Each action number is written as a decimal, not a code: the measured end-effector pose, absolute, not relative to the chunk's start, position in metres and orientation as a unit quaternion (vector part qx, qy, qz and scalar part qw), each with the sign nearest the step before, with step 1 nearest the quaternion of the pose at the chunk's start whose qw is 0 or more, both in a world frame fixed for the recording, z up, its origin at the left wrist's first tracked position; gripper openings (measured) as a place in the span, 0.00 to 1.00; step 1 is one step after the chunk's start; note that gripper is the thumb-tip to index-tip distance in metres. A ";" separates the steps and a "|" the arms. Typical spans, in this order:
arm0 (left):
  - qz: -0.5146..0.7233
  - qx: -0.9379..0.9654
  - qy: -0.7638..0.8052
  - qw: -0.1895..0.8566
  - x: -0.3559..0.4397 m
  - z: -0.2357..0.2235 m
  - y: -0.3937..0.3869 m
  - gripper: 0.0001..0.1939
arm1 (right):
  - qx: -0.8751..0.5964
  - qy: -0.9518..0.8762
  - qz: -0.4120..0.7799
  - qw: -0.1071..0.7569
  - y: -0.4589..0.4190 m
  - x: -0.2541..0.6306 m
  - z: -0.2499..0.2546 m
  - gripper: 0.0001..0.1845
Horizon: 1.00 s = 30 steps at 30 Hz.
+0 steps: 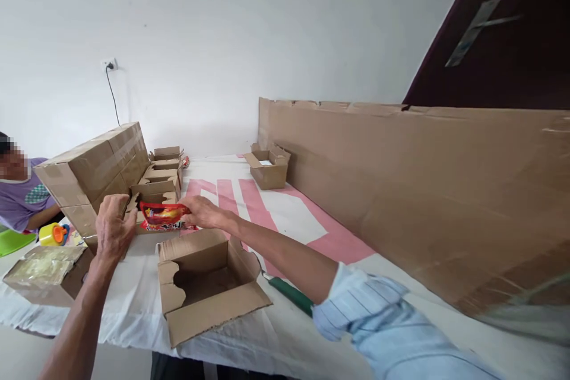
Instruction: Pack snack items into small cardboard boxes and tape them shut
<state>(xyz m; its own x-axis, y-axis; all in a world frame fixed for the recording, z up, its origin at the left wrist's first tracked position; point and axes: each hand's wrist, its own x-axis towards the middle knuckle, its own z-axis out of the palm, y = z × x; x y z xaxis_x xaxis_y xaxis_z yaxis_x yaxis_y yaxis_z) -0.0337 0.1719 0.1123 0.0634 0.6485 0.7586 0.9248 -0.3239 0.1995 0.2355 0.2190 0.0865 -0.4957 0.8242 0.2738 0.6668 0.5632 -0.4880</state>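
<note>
My right hand (202, 212) grips the end of a shiny red and yellow packet (164, 215), which looks like packaged food. The packet is held at the near side of an open cardboard box (154, 189) in a row. To the left of it, my left hand (113, 225) is raised with thumb and fingers apart, nothing seen in it; whether it touches the box behind is unclear. Nearer me stands another open carton (209, 276), flaps spread and nothing visible inside. A green-handled tool (291, 295) lies partly under my right forearm.
Taped boxes (95, 166) are stacked at left, with a single taped box (47, 273) nearer. A small open box (269, 169) stands by the long cardboard panel (401, 202). At far left sits another person (22, 196), near a yellow container (52, 234) and green basin (15, 242).
</note>
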 end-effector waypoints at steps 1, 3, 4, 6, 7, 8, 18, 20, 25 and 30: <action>-0.373 -0.726 -0.550 0.178 -0.034 0.104 0.167 0.16 | -0.436 -0.861 0.154 0.211 0.222 0.222 0.087 0.15; -0.300 -0.765 -0.542 0.177 -0.033 0.084 0.160 0.18 | -0.436 -0.874 0.142 0.162 0.226 0.196 0.085 0.13; -0.262 -0.778 -0.545 0.169 -0.032 0.072 0.158 0.17 | -0.436 -0.878 0.135 0.143 0.227 0.184 0.082 0.12; -0.193 -0.784 -0.573 0.142 -0.033 0.049 0.158 0.11 | -0.438 -0.884 0.125 0.107 0.230 0.164 0.076 0.09; -0.170 -0.776 -0.592 0.133 -0.034 0.037 0.158 0.08 | -0.439 -0.885 0.122 0.091 0.231 0.157 0.073 0.07; -0.158 -0.766 -0.609 0.133 -0.035 0.027 0.158 0.06 | -0.440 -0.886 0.120 0.079 0.232 0.151 0.069 0.06; -0.123 -0.750 -0.642 0.098 -0.036 -0.030 0.174 0.14 | -0.464 -0.870 0.134 0.096 0.255 0.140 0.034 0.14; -0.109 -0.745 -0.652 0.086 -0.030 -0.037 0.184 0.14 | -0.469 -0.864 0.140 0.120 0.256 0.140 0.032 0.17; -0.087 -0.725 -0.681 0.060 -0.017 -0.048 0.209 0.20 | -0.454 -0.857 0.176 0.167 0.249 0.151 0.050 0.11; -0.088 -0.699 -0.709 0.038 -0.010 -0.046 0.227 0.24 | -0.426 -0.843 0.214 0.252 0.220 0.207 0.086 0.13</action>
<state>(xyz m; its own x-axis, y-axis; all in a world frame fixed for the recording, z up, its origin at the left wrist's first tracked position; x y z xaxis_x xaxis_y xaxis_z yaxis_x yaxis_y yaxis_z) -0.0102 0.2272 -0.0460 -0.0197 0.9840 0.1770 0.9973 0.0069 0.0726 0.2071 0.2196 0.0857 -0.5113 0.8246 0.2421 0.6096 0.5466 -0.5742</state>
